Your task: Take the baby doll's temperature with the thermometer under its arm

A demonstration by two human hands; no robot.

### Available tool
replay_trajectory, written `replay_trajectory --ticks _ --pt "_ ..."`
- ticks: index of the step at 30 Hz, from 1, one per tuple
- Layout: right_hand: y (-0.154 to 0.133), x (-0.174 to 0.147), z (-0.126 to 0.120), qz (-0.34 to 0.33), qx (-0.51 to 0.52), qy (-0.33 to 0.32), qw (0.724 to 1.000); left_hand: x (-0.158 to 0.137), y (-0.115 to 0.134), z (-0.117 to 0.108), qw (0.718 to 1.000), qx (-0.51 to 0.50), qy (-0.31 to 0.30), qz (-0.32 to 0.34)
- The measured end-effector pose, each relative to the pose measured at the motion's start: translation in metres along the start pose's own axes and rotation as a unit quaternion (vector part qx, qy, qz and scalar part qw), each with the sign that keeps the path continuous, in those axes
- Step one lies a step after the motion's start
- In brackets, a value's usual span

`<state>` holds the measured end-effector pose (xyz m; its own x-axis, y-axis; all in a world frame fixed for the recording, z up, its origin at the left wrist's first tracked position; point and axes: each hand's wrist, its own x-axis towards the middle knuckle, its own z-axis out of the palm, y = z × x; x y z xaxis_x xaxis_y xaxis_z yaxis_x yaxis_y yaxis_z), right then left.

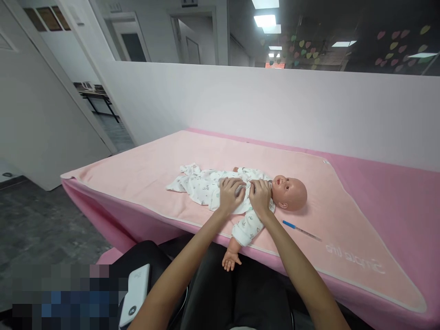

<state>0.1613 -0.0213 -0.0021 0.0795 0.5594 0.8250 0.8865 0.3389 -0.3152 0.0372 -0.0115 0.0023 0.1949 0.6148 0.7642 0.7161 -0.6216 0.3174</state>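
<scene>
Pink mat (137, 172): widest stretch toward ten o'clock; six-o'clock edge overhung by the arm of the baby doll (246, 205). Doll: supine, long axis nine-to-three, head at three. Left hand (231, 195), right hand (260, 195): fingers bent on chest; grip cannot be told.

A baby doll (244, 207), cloth-covered table (137, 169) and ceiling light panels (265, 21) suggest a childcare training room.

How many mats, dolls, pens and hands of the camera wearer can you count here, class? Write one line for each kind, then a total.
Pale pink mat: 1
Clothed doll: 1
Pen with a blue end: 1
Left hand and right hand: 2 hands
Total: 5
</scene>
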Motion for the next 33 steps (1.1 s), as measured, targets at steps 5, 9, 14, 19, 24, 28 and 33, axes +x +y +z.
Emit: replay_trajectory --ticks 5,9,14,19,24,28,33 --pt "0.001 0.000 -0.002 0.000 0.009 0.006 1.000 -0.002 -0.008 -0.007 0.998 0.026 0.056 -0.031" --pt "0.000 -0.002 -0.003 0.005 0.000 -0.006 1.000 -0.002 -0.013 -0.013 0.997 0.040 0.058 -0.043" --pt "-0.012 0.004 -0.004 -0.061 0.001 -0.019 0.998 -0.004 -0.012 -0.013 0.995 0.046 0.060 -0.058" --pt "-0.028 0.014 0.003 -0.169 -0.014 -0.099 0.980 -0.005 -0.018 -0.014 0.997 0.025 0.059 -0.037" --pt "-0.031 0.014 0.012 -0.134 -0.043 -0.123 0.982 -0.002 -0.028 -0.023 0.999 0.025 0.037 0.005" --pt "-0.029 0.011 0.013 -0.141 -0.034 -0.114 0.983 -0.002 -0.028 -0.024 0.998 0.050 0.027 0.004" --pt "-0.029 0.008 0.010 -0.140 -0.021 -0.101 0.985 -0.002 -0.026 -0.023 0.997 0.062 0.042 -0.006"
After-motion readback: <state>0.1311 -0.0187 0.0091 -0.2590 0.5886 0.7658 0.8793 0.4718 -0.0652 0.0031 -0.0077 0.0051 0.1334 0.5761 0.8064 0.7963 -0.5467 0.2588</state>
